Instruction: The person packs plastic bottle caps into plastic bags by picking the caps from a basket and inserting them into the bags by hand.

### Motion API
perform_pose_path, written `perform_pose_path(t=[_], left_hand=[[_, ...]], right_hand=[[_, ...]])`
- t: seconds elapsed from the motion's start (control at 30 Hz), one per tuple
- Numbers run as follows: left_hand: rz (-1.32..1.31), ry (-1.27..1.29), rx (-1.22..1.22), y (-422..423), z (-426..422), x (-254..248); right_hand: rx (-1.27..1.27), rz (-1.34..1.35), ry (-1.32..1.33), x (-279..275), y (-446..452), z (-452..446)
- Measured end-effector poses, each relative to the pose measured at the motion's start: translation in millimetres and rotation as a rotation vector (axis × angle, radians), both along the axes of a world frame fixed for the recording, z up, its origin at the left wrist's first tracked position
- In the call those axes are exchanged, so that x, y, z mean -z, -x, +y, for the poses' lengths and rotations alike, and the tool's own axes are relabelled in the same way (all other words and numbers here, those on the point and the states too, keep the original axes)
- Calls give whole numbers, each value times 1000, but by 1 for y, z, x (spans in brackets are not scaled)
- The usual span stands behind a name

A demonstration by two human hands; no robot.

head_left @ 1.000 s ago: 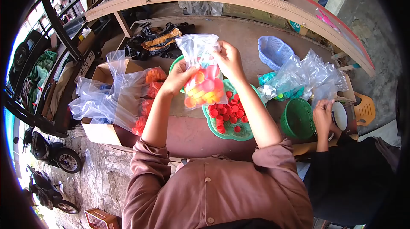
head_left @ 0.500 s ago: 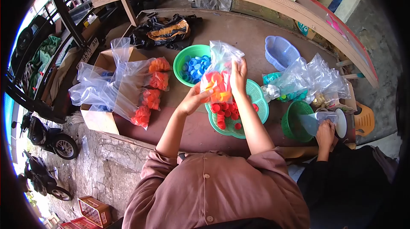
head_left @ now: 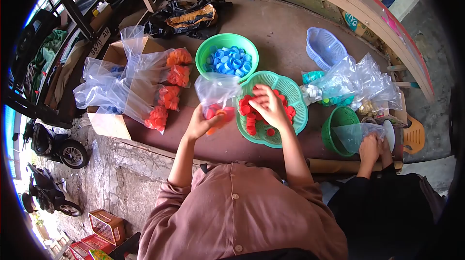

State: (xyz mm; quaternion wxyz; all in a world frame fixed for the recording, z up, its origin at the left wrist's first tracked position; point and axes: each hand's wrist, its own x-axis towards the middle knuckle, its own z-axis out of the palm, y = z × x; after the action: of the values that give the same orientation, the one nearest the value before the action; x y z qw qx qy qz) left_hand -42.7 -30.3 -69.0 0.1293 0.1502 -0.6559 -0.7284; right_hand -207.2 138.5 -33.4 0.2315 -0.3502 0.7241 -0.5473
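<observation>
My left hand (head_left: 199,123) is closed on a clear plastic bag (head_left: 216,88) with red and orange bottle caps in its bottom. The bag stands up from my fingers, left of a light green scalloped basket (head_left: 302,114). Inside that basket lie loose red bottle caps (head_left: 251,126). Over these caps is my right hand (head_left: 269,107), its fingers apart and nothing seen in them. Behind the bag stands a green basin (head_left: 198,56) of blue bottle caps (head_left: 227,60).
Filled bags of orange-red caps (head_left: 167,96) lie beside a cardboard box (head_left: 110,124) at left. At right are a blue basket (head_left: 324,47), more bagged caps (head_left: 334,85) and a dark green basket (head_left: 332,139). A co-worker's hands (head_left: 370,149) hold a clear bag there.
My left hand has lowered the bag and moved it left. My right hand has let go of the bag and come down over the red caps. The view has shifted slightly.
</observation>
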Motion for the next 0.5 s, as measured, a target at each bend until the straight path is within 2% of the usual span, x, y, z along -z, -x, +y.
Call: perform_pose_path(t=[0.03,0.07,0.1,0.17,0.2,0.27,0.3,0.37,0.43,0.5], left_hand=[[-33,-36,-100,-6,0,13],[39,9,-156,-8,0,29],[35,6,-159,-10,0,40],[-64,45,-217,-14,-1,57],[-67,43,-216,-15,-2,69],[-85,-143,-288,-12,-3,88],[-87,-145,-288,-11,-1,85],[21,-538,-376,-9,1,78],[8,-557,-359,-8,-9,96],[-63,-319,-313,-8,-17,101]], right_hand=[[79,178,-196,21,8,14],[93,375,-361,46,14,31],[104,571,-526,66,15,46],[53,491,-778,78,10,61],[53,488,-780,79,5,62],[94,499,-841,80,-1,62],[94,498,-843,85,1,64],[78,486,-832,97,5,65],[73,479,-777,96,4,66],[69,474,-724,96,6,68]])
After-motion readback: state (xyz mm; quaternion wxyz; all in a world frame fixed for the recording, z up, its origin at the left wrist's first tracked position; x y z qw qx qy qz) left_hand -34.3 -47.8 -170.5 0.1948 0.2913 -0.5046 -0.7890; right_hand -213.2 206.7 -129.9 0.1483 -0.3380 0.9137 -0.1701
